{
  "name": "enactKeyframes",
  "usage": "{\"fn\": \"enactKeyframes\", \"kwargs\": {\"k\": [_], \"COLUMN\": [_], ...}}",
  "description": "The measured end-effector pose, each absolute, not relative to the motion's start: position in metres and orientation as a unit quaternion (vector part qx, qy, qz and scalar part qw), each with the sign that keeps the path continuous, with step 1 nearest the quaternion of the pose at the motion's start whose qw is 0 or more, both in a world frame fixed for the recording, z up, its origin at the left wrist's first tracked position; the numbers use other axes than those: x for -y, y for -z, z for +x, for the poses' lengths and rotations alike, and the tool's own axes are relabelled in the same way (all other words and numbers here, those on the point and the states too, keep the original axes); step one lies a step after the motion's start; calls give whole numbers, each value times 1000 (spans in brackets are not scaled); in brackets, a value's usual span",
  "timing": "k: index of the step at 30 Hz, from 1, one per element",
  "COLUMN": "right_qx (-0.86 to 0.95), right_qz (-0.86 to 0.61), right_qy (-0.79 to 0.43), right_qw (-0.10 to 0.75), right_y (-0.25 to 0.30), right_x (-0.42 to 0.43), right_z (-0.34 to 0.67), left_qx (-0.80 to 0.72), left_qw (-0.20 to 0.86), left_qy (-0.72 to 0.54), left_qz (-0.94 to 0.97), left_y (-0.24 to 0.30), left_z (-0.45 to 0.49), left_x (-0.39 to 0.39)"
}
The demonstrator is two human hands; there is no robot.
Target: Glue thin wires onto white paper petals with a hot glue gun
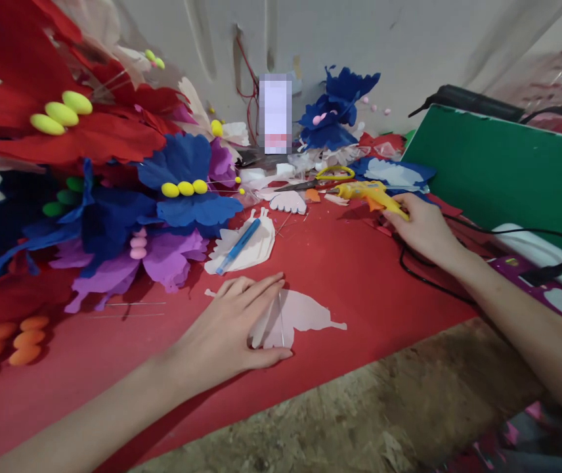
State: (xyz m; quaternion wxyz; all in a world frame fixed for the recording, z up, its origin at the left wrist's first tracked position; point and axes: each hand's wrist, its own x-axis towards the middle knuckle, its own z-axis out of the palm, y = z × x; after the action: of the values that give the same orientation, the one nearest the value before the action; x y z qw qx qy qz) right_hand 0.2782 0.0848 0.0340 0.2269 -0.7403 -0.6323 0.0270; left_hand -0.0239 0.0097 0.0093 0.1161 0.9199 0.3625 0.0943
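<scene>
My left hand [239, 322] lies over a white butterfly-wing cutout [313, 312] on the red sheet, fingers stretched out and thumb apart. Part of the cutout is hidden beneath the palm. A thin straight wire [281, 318] crosses the cutout between my fingertips and thumb. At the right, my right hand [421, 226] is closed around the handle of a yellow hot glue gun [367, 192], whose nozzle points left, away from the cutout. Behind my left hand, a blue pen [239, 246] rests on more white cutouts [266, 244].
Red, blue and purple fabric butterflies [177, 157] crowd the left side. Scissors with yellow handles [333, 174] lie at the back. A green board [502, 171] leans at the right, near a black cord [409, 266] and a purple box [532, 279]. Orange foam pieces [27, 341] sit front left.
</scene>
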Motion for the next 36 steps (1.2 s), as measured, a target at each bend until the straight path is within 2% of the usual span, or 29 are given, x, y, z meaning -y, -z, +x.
{"fn": "enactKeyframes", "kwargs": {"k": [6,17,20,23,25,27,30,36], "right_qx": [631,670,676,667,657,661,690,726], "right_qz": [-720,-630,-622,-595,-566,-554,-552,-579], "right_qy": [-33,51,-4,-160,-273,-331,-317,-216], "right_qw": [288,389,394,420,416,384,344,301], "right_y": [-26,-15,-18,-25,-31,-38,-42,-29], "right_x": [-86,-87,-82,-71,-62,-53,-42,-28], "right_z": [278,283,277,266,257,249,237,222], "left_qx": [-364,-366,-369,-373,-375,-374,-372,-376], "left_qw": [116,121,125,127,127,128,131,133], "left_qy": [-89,-89,-89,-90,-89,-89,-90,-88], "left_qz": [920,919,916,915,914,914,914,913], "left_y": [-8,-12,-12,-12,-13,-13,-13,-17], "left_z": [-24,-23,-24,-25,-25,-24,-24,-21], "left_x": [-9,-9,-9,-8,-8,-9,-9,-8]}}
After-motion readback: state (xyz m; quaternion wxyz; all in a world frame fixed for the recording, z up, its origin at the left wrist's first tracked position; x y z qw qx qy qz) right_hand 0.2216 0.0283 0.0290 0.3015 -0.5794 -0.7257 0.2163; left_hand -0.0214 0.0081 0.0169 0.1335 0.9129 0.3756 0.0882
